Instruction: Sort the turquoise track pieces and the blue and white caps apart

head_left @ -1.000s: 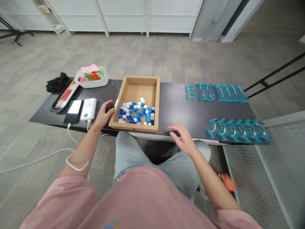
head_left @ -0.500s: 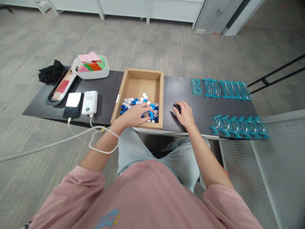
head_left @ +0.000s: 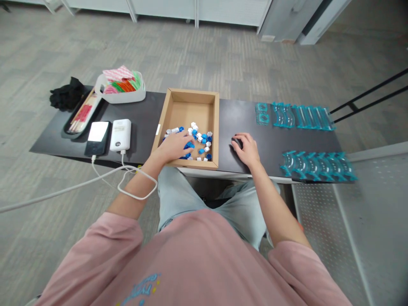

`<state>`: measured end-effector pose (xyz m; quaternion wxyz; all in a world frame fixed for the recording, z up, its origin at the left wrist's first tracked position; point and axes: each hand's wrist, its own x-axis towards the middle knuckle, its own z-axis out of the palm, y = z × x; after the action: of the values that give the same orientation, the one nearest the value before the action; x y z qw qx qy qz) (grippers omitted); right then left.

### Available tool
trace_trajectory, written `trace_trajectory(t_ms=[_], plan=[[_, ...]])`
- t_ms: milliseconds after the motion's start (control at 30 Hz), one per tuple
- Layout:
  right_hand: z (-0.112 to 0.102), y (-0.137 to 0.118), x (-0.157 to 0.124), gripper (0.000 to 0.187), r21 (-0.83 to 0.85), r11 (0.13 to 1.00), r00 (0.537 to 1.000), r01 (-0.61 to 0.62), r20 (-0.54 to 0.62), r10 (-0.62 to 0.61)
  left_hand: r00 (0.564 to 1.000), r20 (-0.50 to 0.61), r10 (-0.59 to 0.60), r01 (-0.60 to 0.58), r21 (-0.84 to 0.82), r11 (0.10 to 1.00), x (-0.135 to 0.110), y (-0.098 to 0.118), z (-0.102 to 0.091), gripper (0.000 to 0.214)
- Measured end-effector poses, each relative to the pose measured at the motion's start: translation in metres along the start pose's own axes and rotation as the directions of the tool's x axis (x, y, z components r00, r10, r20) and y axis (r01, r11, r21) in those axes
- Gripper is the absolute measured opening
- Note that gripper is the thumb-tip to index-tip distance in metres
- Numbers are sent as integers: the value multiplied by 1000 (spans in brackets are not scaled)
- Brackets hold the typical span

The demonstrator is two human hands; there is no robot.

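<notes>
My left hand (head_left: 176,146) reaches into the near part of a shallow cardboard box (head_left: 216,127), palm down. Its fingers are apart and touch loose blue and white hexagonal pieces (head_left: 199,137), some hidden under the hand. A blue piece (head_left: 189,145) shows between thumb and fingers, not plainly gripped. To the right of the box, my right hand (head_left: 247,149) rests on the dark tabletop (head_left: 231,121). Its thumb and fingers curl round a small black object (head_left: 237,143), mostly covered, so I cannot tell its kind.
Clear-and-teal plastic parts (head_left: 318,165) lie in rows at the right. At the left are a white power bank (head_left: 120,135), a black phone-like device (head_left: 97,138), a white basket (head_left: 124,97), a dark tray (head_left: 68,134) and black cloth (head_left: 67,94). A white cable (head_left: 79,183) crosses my left forearm.
My left hand has shifted left within the box, and the pieces at the right side are more scattered. The right hand has stayed on the black object. The view has tilted slightly.
</notes>
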<state>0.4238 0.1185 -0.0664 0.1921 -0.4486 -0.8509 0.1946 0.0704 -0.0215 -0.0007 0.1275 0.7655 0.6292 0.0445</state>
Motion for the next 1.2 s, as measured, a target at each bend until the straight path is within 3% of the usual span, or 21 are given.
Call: trace_trajectory(t_ms=[133,300,433,900,1067,1200], plan=[[-1,-1,0,34,-12,1000,1000,-7,1,7,1000,-3,-30,30,-18,999,0,-5,2,32],[-2,-1,-1,35,-40,999,1000,-1,14,1,991,-96,-89,81,-87,993,-3,-13,4,25],[1,4,0,34,-18,1000,1000,6,-2,-6,991,-79,-109,95,-158,983,-9,-12,2,26],[7,10,1,28,89,995,997,35,-72,-28,985,-37,-169,168,-23,985,-1,3,-5,26],[7,10,1,26,90,995,997,34,-75,-28,965,-178,-190,156,-189,969,-5,3,1,25],[9,10,2,24,111,993,995,44,-91,-34,902,-334,-274,101,-454,885,-13,4,7,26]])
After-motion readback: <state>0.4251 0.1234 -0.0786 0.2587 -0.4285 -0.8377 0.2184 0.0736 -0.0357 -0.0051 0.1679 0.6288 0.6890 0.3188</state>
